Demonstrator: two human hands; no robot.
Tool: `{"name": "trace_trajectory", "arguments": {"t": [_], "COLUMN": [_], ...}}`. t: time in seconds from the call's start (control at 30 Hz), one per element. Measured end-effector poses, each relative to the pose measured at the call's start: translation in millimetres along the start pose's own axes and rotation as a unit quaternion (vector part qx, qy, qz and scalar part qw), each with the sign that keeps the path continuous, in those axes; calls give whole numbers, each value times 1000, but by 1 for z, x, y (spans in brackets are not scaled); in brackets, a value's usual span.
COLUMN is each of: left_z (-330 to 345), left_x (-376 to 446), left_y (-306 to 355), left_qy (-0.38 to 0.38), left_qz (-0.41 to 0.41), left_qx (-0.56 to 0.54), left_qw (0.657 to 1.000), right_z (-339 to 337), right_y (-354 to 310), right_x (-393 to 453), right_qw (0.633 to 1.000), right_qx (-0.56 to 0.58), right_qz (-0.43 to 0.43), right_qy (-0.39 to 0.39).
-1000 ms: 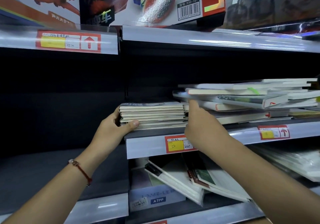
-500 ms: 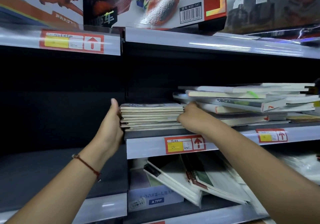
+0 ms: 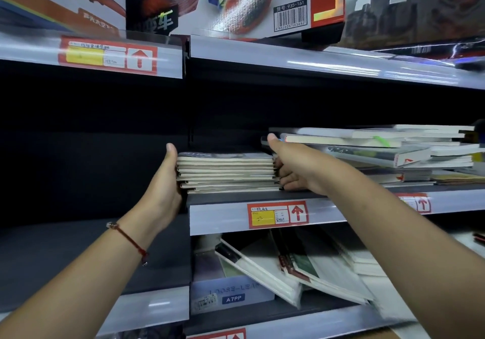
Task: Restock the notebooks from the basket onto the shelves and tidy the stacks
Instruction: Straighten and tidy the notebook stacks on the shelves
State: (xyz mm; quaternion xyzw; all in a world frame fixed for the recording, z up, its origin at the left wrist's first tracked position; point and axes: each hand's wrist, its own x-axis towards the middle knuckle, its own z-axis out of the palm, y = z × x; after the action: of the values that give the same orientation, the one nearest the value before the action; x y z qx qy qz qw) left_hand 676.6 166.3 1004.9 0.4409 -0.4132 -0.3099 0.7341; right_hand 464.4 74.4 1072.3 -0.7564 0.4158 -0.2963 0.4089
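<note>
shelf (image 3: 236,196): notebook stack (image 3: 227,172) | left hand (image 3: 164,183) flat against it | right hand (image 3: 294,166) fingers grasping it

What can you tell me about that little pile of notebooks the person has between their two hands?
The stack of notebooks is a low pile of about ten thin books with cream page edges and a greyish printed cover on top. It lies flat at the left end of the middle shelf, above a red and yellow price tag. Its edges are slightly uneven, stepping inward toward the bottom. The left hand presses flat against its left side; the right hand touches its right side with curled fingers, thumb raised.
</note>
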Motion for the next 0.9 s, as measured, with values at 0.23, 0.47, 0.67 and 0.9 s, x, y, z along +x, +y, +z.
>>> {"name": "trace_trajectory", "arguments": {"t": [0.23, 0.47, 0.67, 0.9], "left_z": [-2, 0, -8, -27], "left_x": [1, -2, -4, -2], "left_y": [-3, -3, -7, -9], "left_qy": [23, 21, -10, 2], "left_qz": [14, 18, 46, 119], "left_qx": [-4, 5, 88, 269], "left_qw": [1000, 1000, 995, 956], "right_z": [-1, 5, 3, 4], "right_y": [8, 5, 11, 15], "right_x": [-6, -4, 5, 4], "right_qw": [996, 996, 1000, 1000], "right_qx": [-83, -80, -27, 3], "right_qz": [-25, -21, -10, -14], "right_qy": [-4, 18, 5, 13]}}
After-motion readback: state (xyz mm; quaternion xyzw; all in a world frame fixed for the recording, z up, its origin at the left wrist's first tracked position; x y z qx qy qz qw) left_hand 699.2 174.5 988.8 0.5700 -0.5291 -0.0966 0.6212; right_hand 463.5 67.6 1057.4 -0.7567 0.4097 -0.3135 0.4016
